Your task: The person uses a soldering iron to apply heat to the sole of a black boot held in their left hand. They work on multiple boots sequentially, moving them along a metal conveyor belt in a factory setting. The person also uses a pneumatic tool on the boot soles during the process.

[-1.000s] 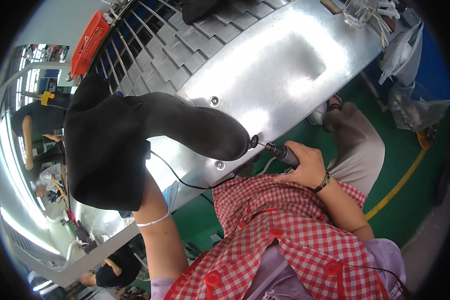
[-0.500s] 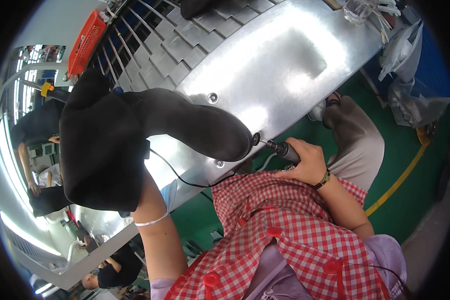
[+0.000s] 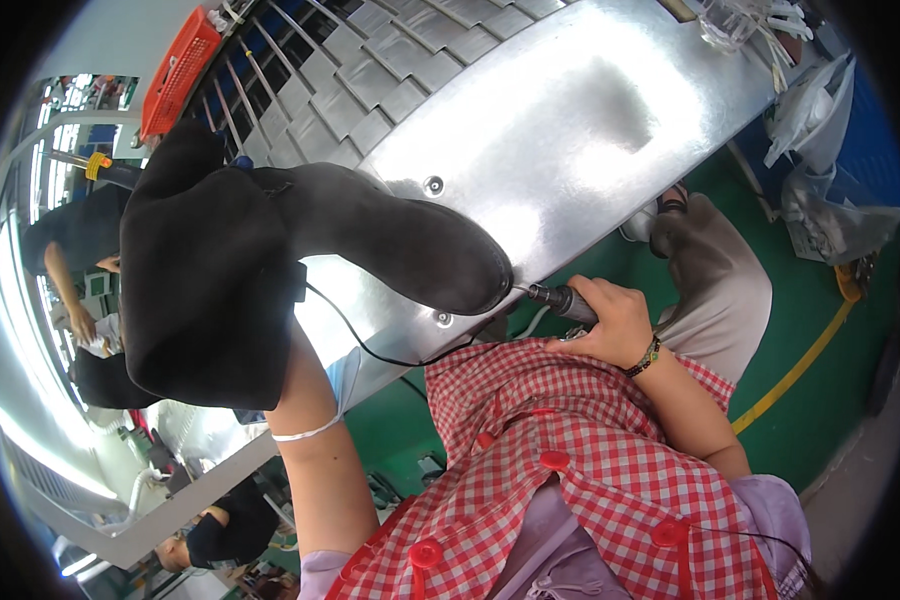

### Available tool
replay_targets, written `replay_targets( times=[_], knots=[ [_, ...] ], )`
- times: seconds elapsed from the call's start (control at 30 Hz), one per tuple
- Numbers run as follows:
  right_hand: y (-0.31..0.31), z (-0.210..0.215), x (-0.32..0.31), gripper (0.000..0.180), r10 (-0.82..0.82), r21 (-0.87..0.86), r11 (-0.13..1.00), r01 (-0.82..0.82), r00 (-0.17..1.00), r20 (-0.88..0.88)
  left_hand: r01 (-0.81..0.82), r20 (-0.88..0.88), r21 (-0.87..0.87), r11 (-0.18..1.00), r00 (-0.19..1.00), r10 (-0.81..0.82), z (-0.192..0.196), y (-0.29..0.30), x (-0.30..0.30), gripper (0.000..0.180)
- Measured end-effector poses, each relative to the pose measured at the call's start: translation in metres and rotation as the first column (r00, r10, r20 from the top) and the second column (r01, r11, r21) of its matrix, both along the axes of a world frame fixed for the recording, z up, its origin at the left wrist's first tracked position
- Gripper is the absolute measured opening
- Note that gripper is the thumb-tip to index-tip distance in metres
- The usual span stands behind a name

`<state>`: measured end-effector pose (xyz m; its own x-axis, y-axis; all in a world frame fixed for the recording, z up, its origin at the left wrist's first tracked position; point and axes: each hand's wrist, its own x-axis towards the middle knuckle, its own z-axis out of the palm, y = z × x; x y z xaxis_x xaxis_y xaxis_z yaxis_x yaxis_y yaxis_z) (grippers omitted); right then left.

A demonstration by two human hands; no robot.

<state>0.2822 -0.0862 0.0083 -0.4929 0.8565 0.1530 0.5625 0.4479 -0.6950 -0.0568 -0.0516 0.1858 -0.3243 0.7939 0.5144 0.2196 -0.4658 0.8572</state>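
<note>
A tall black boot [image 3: 390, 235] lies on its side above the metal table, toe to the right and shaft toward my left. My left forearm [image 3: 315, 440] reaches up to the boot's shaft; the hand itself is hidden by it. Wrapped round a dark hand-held rotary tool [image 3: 570, 302], my right hand [image 3: 615, 320] is closed beside the toe. The tool's thin shank meets the toe's sole edge, and its tip is hidden there. A thin black cord [image 3: 370, 352] runs below the boot.
The shiny metal table [image 3: 530, 110] continues into overlapping metal plates [image 3: 370, 80]. An orange basket [image 3: 180, 70] stands at the far left. Clear plastic bags [image 3: 820, 130] hang at the right, near another person's leg [image 3: 710, 260]. More people work at the left.
The round black head on the tool's tip was visible just off the toe; now the toe edge hides it. Boot and tool are closer together. The whole view has shifted slightly.
</note>
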Motion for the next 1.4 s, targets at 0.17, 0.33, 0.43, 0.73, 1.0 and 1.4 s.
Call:
replay_targets(
  times=[0.17, 0.33, 0.43, 0.73, 1.0, 1.4],
  knots=[
    [0.001, 0.000, -0.001, 0.077, -0.020, -0.004, 1.000, 0.019, 0.999, -0.033, 0.001, 0.001, 0.006, 1.000, 1.000, -0.001, 0.005, -0.002, -0.001, 0.037],
    [0.002, -0.001, -0.003, 0.076, -0.024, 0.013, 1.000, 0.024, 0.999, -0.034, -0.004, 0.002, 0.012, 1.000, 1.000, 0.004, 0.004, -0.006, -0.003, 0.038],
    [-0.003, -0.001, -0.001, 0.075, 0.016, 0.027, 1.000, -0.016, 1.000, 0.018, -0.003, -0.001, 0.008, 1.000, 1.000, 0.003, 0.000, -0.007, -0.003, 0.038],
    [-0.002, 0.001, -0.007, 0.073, -0.023, 0.081, 0.996, 0.025, 0.999, -0.031, -0.009, -0.006, 0.010, 1.000, 1.000, 0.009, 0.002, -0.011, -0.004, 0.039],
    [-0.011, 0.000, -0.009, 0.072, 0.037, 0.095, 0.995, -0.037, 0.999, 0.003, -0.004, -0.007, 0.012, 1.000, 1.000, 0.004, 0.003, -0.014, -0.006, 0.040],
    [-0.016, -0.001, -0.014, 0.072, 0.050, 0.099, 0.994, -0.049, 0.999, -0.009, -0.004, -0.012, 0.021, 1.000, 1.000, 0.004, 0.004, -0.017, -0.006, 0.041]
  ],
)
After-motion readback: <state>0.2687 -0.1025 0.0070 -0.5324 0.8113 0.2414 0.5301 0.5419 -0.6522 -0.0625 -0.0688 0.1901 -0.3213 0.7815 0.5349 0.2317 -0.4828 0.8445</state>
